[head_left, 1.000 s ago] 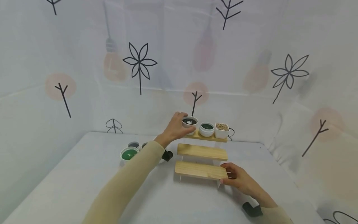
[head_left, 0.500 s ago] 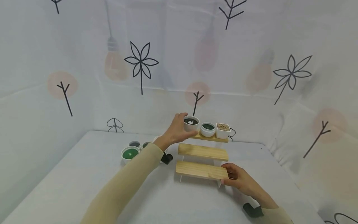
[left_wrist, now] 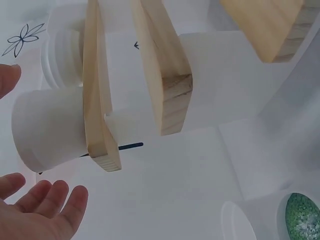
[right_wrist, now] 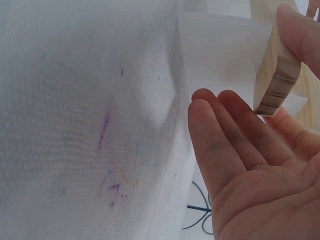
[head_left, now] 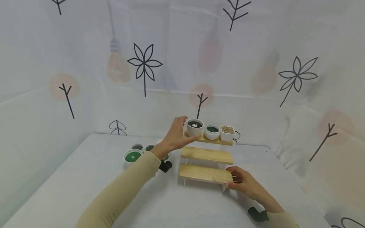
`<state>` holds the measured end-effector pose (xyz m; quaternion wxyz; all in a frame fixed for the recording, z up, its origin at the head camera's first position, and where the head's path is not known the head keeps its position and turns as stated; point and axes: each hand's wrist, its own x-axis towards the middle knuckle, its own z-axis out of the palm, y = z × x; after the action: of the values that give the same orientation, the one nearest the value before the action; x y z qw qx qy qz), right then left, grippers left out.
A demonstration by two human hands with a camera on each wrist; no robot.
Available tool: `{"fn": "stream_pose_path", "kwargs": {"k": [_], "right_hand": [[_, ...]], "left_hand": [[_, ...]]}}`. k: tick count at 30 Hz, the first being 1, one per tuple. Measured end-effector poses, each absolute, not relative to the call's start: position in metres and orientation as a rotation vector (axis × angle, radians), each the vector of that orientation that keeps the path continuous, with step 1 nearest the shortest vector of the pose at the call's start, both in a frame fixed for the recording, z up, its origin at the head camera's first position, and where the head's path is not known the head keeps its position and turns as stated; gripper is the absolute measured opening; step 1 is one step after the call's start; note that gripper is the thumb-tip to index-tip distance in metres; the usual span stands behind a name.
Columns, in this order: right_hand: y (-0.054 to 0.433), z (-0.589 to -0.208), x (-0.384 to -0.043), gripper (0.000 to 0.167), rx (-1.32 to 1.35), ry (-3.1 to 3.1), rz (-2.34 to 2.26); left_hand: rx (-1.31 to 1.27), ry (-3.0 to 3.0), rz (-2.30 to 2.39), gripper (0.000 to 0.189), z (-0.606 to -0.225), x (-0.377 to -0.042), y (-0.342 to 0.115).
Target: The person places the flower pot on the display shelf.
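Note:
A three-step display stand (head_left: 206, 172) has wooden boards on white supports. On its top board (head_left: 216, 141) stand a white cup with dark contents (head_left: 195, 129), a rounded white bowl with dark green contents (head_left: 212, 134) and a square white bowl of beige grains (head_left: 227, 134). My left hand (head_left: 177, 134) is spread beside the cup; in the left wrist view its fingers (left_wrist: 75, 205) are apart from the cup (left_wrist: 47, 127). My right hand (head_left: 246, 183) holds the right end of the lowest board, with the thumb (right_wrist: 300, 37) against one edge and a finger against the other.
On the white table (head_left: 71, 177), left of the stand, several white bowls sit together, among them one with green contents (head_left: 132, 156); my left forearm partly hides them. A patterned white cloth (head_left: 171, 72) hangs behind and at the sides.
My left hand has let go of the cup and moved slightly left from it; the cup now stands on the top board. The right hand stays at the lowest board.

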<state>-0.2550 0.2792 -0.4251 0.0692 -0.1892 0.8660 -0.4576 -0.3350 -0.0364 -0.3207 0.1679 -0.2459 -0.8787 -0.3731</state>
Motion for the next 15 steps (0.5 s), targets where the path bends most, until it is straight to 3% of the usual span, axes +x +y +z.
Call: {"fn": "stream_pose_path", "kwargs": {"k": [15], "right_hand": [[0.281,-0.426,-0.255,0.058,-0.577,2.588,-1.409]], "left_hand": [[-0.704,-2.432,-1.043,0.084,-0.341,-0.304,-0.078]]}}
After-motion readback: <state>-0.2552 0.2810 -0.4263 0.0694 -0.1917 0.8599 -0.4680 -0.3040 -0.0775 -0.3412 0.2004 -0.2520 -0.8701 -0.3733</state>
